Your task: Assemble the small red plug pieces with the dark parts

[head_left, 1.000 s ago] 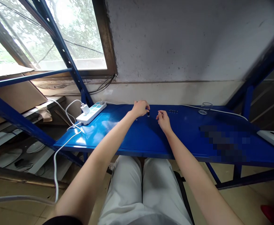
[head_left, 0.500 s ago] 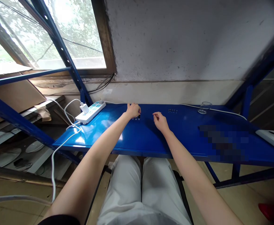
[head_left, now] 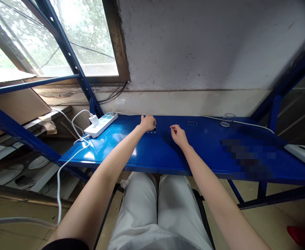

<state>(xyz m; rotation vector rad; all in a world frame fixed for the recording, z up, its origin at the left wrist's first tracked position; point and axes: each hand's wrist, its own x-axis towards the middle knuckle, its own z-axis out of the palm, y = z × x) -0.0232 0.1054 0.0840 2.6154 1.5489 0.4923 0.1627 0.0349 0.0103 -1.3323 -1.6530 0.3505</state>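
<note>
Palm down, my left hand (head_left: 148,123) has its fingers curled over a short row of small dark pieces with shiny ends (head_left: 151,131) on the blue tabletop (head_left: 157,156). Its fingertips are at the rightmost piece; the hand hides the rest of the row, and I cannot tell how firmly it grips. To the right, my right hand (head_left: 178,135) hovers just over the table with thumb and fingers pinched together. Whatever is in that pinch is too small to make out. Beyond it lies a group of several tiny metallic pieces (head_left: 192,123).
A white power strip (head_left: 101,125) with a plugged-in charger and cables is at the left. A clear glass cup (head_left: 227,119) stands at the back right, near a white cable. A blurred dark patch (head_left: 246,158) and a white device (head_left: 302,154) are at the right.
My left hand has shifted very slightly over the small pieces. My right hand stays in nearly the same place, still pinched.
</note>
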